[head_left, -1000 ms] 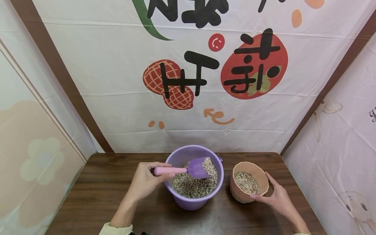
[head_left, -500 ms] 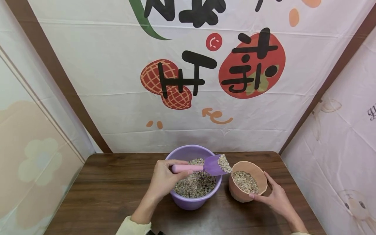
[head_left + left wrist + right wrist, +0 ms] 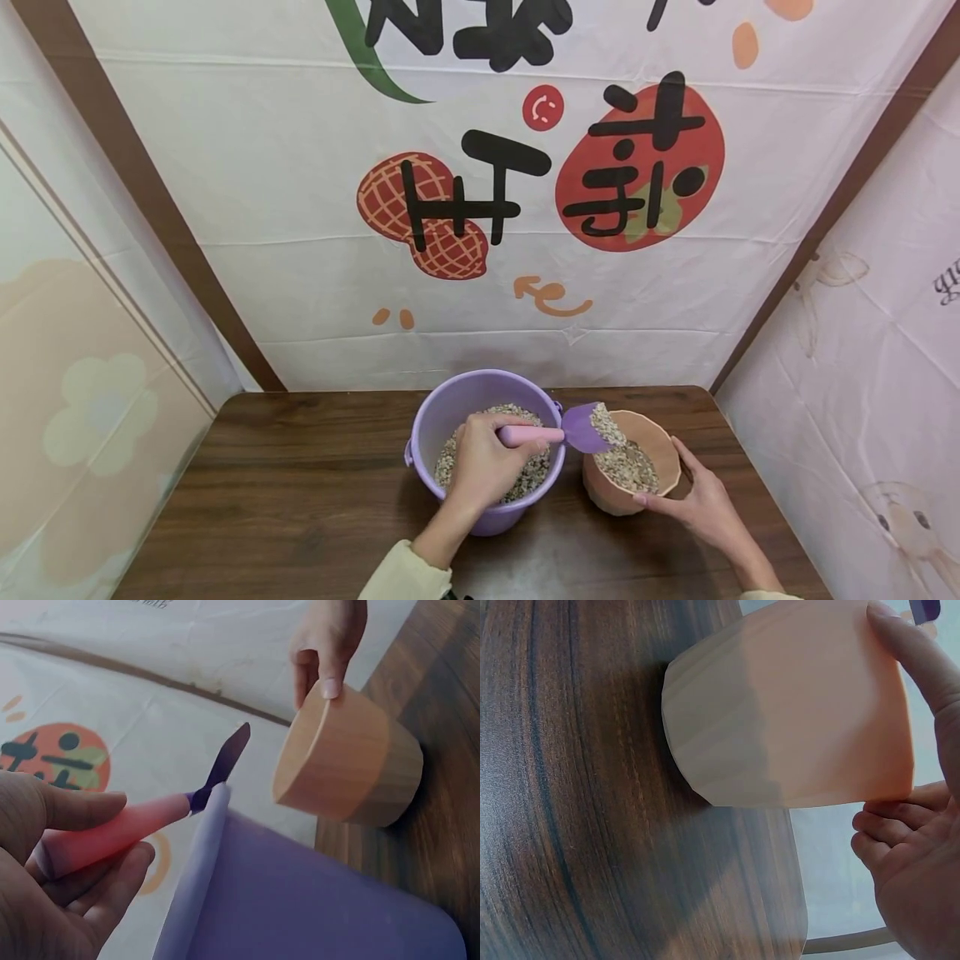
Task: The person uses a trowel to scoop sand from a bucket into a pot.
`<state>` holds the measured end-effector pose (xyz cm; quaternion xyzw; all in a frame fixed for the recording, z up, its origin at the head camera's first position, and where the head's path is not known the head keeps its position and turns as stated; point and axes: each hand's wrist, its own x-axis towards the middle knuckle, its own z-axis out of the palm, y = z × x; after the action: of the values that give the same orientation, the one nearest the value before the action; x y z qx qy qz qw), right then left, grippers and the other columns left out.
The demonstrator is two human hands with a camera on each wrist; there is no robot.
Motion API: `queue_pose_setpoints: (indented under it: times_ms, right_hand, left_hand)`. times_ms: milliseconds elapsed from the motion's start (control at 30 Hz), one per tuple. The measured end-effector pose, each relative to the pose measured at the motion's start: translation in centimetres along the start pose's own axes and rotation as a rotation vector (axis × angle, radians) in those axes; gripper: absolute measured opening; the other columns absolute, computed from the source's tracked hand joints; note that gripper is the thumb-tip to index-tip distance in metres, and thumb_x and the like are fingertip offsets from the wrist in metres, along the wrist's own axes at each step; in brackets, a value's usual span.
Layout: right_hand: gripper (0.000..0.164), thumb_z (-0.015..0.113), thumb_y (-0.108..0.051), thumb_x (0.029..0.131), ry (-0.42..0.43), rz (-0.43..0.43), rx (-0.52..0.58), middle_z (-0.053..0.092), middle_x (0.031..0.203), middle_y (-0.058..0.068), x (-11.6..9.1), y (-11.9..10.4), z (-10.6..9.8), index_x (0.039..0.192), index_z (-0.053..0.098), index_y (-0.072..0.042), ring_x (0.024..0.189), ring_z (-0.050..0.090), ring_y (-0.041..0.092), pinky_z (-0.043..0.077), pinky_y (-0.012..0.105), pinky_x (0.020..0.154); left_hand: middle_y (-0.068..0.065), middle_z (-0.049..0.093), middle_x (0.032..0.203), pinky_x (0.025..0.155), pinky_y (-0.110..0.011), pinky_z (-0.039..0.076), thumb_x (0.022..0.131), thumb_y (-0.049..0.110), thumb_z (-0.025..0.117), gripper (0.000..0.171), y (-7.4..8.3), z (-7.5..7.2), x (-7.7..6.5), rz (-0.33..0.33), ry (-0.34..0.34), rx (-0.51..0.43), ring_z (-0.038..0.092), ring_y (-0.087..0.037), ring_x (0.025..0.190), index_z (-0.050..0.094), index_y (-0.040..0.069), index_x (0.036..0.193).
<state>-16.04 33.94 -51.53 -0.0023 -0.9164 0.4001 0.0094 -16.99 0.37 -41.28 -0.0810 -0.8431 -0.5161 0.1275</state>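
My left hand (image 3: 483, 462) holds a small shovel (image 3: 583, 427) by its pink handle, thumb on one side and fingers on the other in the left wrist view. Its purple blade carries pale, coarse grit at the tip and reaches over the near-left rim of a peach-coloured pot (image 3: 609, 498). Grit (image 3: 630, 468) partly fills that pot. My right hand (image 3: 705, 504) grips the pot's right rim between thumb and fingers. Under my left forearm and hand stands a purple bucket (image 3: 435, 417) holding more of the same grit, partly hidden by the hand.
Both containers stand side by side on a dark wooden table (image 3: 315, 467). The bucket's handle lug (image 3: 408, 452) sticks out on its left. A white printed cloth (image 3: 315, 250) hangs right behind the table, and more cloth (image 3: 885, 350) hangs at the right side.
My left hand has carried the loaded shovel rightward, from over the bucket to the pot's rim. The right hand stays on the pot.
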Motion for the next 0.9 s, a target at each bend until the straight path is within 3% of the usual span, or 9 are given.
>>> queue_pose_setpoints:
  times_ms: [167, 300, 567, 900]
  right_hand:
    - [0.119, 0.091, -0.041, 0.075, -0.009, 0.002, 0.006, 0.024, 0.156, 0.037, 0.0, -0.1, 0.1, 0.157, 0.020, 0.007, 0.138, 0.032, 0.056, 0.038, 0.065, 0.104]
    - [0.119, 0.091, -0.041, 0.075, -0.003, -0.010, 0.007, 0.025, 0.156, 0.037, 0.0, 0.0, 0.1, 0.157, 0.021, 0.007, 0.138, 0.033, 0.056, 0.038, 0.064, 0.104]
    - [0.118, 0.091, -0.040, 0.074, 0.010, -0.028, -0.001, 0.027, 0.156, 0.037, 0.1, -0.1, 0.1, 0.156, 0.022, 0.009, 0.137, 0.034, 0.055, 0.037, 0.063, 0.105]
    - [0.117, 0.092, -0.039, 0.074, 0.013, -0.025, 0.004, 0.027, 0.156, 0.036, 0.0, -0.1, 0.0, 0.156, 0.022, 0.008, 0.138, 0.033, 0.055, 0.036, 0.064, 0.105]
  left_hand:
    - [0.006, 0.076, 0.086, 0.084, -0.037, 0.047, 0.073, 0.020, 0.091, 0.021, 0.6, 1.4, 0.2, -0.012, 0.002, 0.038, 0.065, -0.019, 0.088, 0.083, 0.014, 0.092]
    - [0.004, 0.076, 0.084, 0.080, -0.034, 0.050, 0.074, 0.017, 0.089, 0.019, 1.0, 2.3, 0.5, 0.006, 0.002, 0.064, 0.067, -0.018, 0.086, 0.083, 0.012, 0.091]
    - [0.000, 0.076, 0.082, 0.075, -0.036, 0.054, 0.072, 0.009, 0.087, 0.016, 1.1, 3.7, 0.8, 0.111, 0.005, 0.156, 0.070, -0.022, 0.081, 0.081, 0.010, 0.087]
    - [-0.003, 0.076, 0.085, 0.077, -0.040, 0.055, 0.075, 0.011, 0.085, 0.019, 1.9, 5.1, 1.0, 0.129, -0.012, 0.288, 0.072, -0.029, 0.084, 0.081, 0.011, 0.093]
